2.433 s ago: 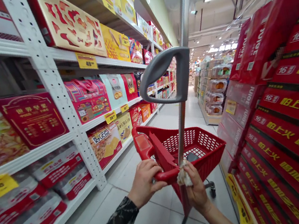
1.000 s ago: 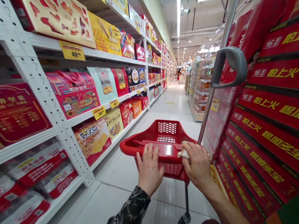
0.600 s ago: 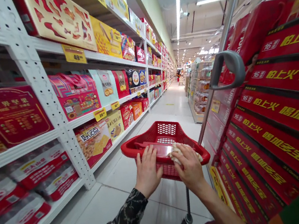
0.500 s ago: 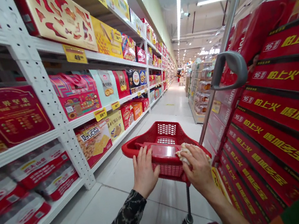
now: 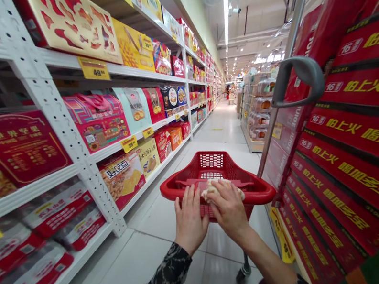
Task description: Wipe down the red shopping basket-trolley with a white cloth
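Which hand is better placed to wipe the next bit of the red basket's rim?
Right, probably. The right hand presses the crumpled whitish cloth on the near rim of the red plastic trolley basket; the left hand holds no cloth and only rests its fingers on the rim beside it.

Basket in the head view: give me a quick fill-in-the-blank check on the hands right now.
Of the two hands, the one pressing the cloth down is the ____ one.
The left hand and right hand both touch the near rim of the ____ basket.
The handle on the basket's tall pole is ____.
Missing words: right; red; grey.
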The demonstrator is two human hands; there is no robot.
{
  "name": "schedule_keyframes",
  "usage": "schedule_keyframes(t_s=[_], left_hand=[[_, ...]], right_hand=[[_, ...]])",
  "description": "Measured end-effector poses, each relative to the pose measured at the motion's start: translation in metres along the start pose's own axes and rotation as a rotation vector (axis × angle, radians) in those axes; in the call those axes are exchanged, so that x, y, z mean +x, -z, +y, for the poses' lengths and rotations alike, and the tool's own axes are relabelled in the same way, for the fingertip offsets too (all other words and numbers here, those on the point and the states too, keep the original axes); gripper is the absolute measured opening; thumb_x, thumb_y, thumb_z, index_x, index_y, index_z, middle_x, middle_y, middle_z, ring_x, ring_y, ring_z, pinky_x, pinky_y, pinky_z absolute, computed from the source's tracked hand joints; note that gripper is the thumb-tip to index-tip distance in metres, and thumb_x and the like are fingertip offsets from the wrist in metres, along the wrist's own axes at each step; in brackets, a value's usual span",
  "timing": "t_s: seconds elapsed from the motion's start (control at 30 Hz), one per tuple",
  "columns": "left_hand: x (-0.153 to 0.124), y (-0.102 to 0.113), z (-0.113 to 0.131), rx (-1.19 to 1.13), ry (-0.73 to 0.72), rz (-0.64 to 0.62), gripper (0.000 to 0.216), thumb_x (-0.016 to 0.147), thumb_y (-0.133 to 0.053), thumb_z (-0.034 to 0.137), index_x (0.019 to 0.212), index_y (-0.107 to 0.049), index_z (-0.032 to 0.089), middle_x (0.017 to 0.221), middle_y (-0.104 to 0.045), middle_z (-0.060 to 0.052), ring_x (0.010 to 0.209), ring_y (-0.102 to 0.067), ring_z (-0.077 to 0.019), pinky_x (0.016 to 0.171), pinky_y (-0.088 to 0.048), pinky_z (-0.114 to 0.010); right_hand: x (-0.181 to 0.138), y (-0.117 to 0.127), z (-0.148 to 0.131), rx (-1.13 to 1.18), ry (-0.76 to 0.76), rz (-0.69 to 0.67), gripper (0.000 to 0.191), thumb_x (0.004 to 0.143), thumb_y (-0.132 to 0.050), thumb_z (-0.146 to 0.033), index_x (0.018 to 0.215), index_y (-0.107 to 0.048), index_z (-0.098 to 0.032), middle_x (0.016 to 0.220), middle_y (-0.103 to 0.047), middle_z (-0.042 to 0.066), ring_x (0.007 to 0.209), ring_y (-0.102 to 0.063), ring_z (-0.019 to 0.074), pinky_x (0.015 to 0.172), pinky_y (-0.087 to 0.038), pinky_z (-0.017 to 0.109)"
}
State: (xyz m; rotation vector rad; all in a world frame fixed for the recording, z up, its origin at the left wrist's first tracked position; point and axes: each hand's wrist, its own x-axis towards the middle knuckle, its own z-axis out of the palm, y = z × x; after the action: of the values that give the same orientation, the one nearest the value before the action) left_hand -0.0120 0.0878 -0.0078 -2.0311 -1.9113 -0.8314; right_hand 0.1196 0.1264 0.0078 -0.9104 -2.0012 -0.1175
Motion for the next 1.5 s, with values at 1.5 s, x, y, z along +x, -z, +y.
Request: schedule_keyframes(t_s=[1.5], left_hand=[[0.048,0.029,0.034,-0.195,-0.112,0.073,0.04,0.088,-0.036,0.028,0.126,-0.044,0.019,0.138,-0.043,-0.011,0.13,-0.035,-0.0232,0.107,-0.02,-0.056]], right_hand=[[0.025,0.027,0.014,0.278,-0.051,-0.015,0.057,0.082,-0.034,-0.018,0.139,-0.027,-0.016,0.137,-0.042,0.01,0.129,-0.036,0.0184,0.105,-0.031,0.042]])
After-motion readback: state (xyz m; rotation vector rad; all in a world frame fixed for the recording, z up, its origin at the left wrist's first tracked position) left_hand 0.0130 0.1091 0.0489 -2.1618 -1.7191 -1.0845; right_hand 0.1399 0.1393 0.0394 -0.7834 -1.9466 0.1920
